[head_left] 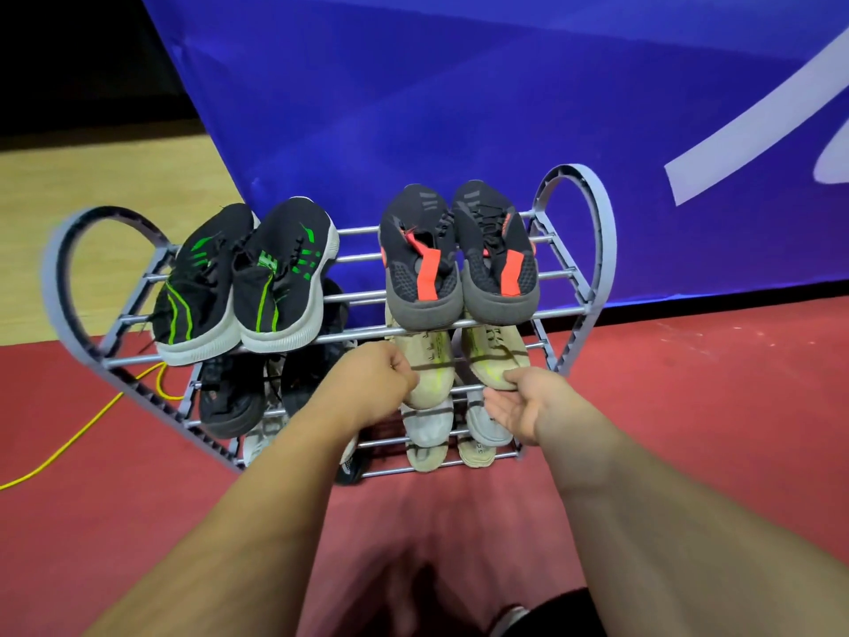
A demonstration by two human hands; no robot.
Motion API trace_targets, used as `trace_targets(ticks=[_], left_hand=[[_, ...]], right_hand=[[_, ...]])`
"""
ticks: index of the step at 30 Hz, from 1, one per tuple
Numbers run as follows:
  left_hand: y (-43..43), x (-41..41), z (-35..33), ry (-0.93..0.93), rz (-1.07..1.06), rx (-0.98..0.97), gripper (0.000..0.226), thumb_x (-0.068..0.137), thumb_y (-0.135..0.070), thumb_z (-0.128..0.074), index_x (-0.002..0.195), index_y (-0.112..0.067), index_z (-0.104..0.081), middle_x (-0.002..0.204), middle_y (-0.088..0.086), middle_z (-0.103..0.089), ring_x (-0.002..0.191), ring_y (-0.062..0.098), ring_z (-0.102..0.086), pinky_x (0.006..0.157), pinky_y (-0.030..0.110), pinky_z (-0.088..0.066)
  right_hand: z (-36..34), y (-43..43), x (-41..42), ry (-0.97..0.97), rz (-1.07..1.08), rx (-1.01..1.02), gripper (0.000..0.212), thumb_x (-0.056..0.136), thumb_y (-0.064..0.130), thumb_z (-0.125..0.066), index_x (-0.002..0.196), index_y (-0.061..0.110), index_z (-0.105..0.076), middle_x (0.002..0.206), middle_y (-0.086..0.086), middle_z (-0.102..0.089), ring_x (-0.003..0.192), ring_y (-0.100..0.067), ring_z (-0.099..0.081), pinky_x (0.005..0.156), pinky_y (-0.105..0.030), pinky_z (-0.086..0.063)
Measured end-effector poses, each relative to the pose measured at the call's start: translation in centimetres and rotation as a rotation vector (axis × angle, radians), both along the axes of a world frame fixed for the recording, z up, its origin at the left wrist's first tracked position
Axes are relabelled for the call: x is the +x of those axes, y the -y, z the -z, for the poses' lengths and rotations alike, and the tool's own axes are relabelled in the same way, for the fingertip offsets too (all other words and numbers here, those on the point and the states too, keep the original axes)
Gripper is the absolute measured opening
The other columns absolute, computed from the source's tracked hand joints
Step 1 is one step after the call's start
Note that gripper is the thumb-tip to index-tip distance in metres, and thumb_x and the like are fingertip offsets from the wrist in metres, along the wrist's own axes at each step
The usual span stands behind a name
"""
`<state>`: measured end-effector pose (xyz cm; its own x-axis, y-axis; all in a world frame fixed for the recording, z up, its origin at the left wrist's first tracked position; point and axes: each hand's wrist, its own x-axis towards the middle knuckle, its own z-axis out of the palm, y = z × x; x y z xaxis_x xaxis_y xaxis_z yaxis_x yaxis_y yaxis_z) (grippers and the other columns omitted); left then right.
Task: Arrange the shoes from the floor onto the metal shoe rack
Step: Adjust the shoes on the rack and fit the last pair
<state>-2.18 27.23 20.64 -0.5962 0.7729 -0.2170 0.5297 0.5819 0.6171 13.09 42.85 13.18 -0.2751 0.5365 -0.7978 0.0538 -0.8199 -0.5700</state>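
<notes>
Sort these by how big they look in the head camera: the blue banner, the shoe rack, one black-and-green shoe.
1. Blue banner
2. Shoe rack
3. Black-and-green shoe
The banner stands farther back and still looks largest.

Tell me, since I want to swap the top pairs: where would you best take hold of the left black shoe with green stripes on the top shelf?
Take the black-and-green shoe by its white-soled end, which overhangs the rack's front bar toward you. Come from the front and below, thumb on the upper, fingers under the sole. Its partner sits tight against its right side, so a side pinch looks cramped.
</notes>
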Motion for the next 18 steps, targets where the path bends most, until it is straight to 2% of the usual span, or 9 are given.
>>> trace_targets(ticks=[2, 6, 9, 12, 16, 18], left_hand=[[0.3, -0.1, -0.4, -0.021, -0.018, 0.022, 0.014, 0.084, -0.027, -0.065, 0.078, -0.015, -0.067, 0.062, -0.007, -0.066, 0.057, 0.012, -0.058, 0.056, 0.025, -0.043], [1.0, -0.3, -1.0, -0.056, -0.035, 0.028, 0.017, 0.086, -0.026, -0.063, 0.074, -0.015, -0.066, 0.061, -0.004, -0.067, 0.054, 0.013, -0.056, 0.054, 0.024, -0.044], [1.7, -0.3, -1.4, -0.036, -0.042, 0.023, 0.015, 0.084, -0.025, -0.062, 0.077, -0.013, -0.068, 0.064, 0.0, -0.07, 0.053, 0.015, -0.056, 0.054, 0.026, -0.047], [2.3, -0.2, -1.8, -0.021, -0.031, 0.018, 0.018, 0.083, -0.025, -0.062, 0.079, -0.008, -0.067, 0.07, 0.007, -0.072, 0.056, 0.02, -0.056, 0.059, 0.035, -0.054], [2.7, 0.1, -1.8, 0.094, -0.034, 0.053, 0.022, 0.088, -0.023, -0.063, 0.085, -0.001, -0.066, 0.07, 0.015, -0.072, 0.054, 0.02, -0.053, 0.055, 0.031, -0.048], [3.0, -0.1, -1.5, 0.185, -0.053, 0.051, 0.025, 0.089, -0.027, -0.064, 0.091, -0.003, -0.067, 0.08, 0.019, -0.074, 0.059, 0.028, -0.062, 0.062, 0.04, -0.055]], right_hand=[[-0.7, 0.0, 0.5, 0.012, -0.009, 0.026, 0.025, 0.103, 0.007, -0.046, 0.128, 0.005, -0.051, 0.117, -0.022, -0.065, 0.086, -0.028, -0.07, 0.073, -0.041, -0.056], [-2.7, -0.3, 2.9, 0.058, -0.012, 0.1, 0.027, 0.101, 0.006, -0.047, 0.127, 0.009, -0.051, 0.11, -0.018, -0.068, 0.082, -0.028, -0.072, 0.059, -0.039, -0.055], [-4.3, -0.4, 5.4, -0.006, -0.057, 0.091, 0.02, 0.101, 0.007, -0.048, 0.119, 0.005, -0.055, 0.098, -0.016, -0.067, 0.081, -0.026, -0.072, 0.064, -0.038, -0.056], [-5.8, 0.0, 7.8, -0.103, -0.135, 0.044, 0.017, 0.1, 0.01, -0.049, 0.111, 0.003, -0.06, 0.092, -0.014, -0.07, 0.074, -0.023, -0.072, 0.061, -0.033, -0.06], [-6.6, 0.0, 10.4, -0.163, -0.155, 0.03, 0.017, 0.098, 0.011, -0.052, 0.109, 0.003, -0.063, 0.087, -0.012, -0.072, 0.068, -0.022, -0.073, 0.059, -0.03, -0.061], [-7.0, 0.0, 11.4, -0.17, -0.192, 0.022, 0.018, 0.096, 0.011, -0.054, 0.109, 0.003, -0.063, 0.083, -0.012, -0.071, 0.066, -0.022, -0.073, 0.059, -0.03, -0.061]])
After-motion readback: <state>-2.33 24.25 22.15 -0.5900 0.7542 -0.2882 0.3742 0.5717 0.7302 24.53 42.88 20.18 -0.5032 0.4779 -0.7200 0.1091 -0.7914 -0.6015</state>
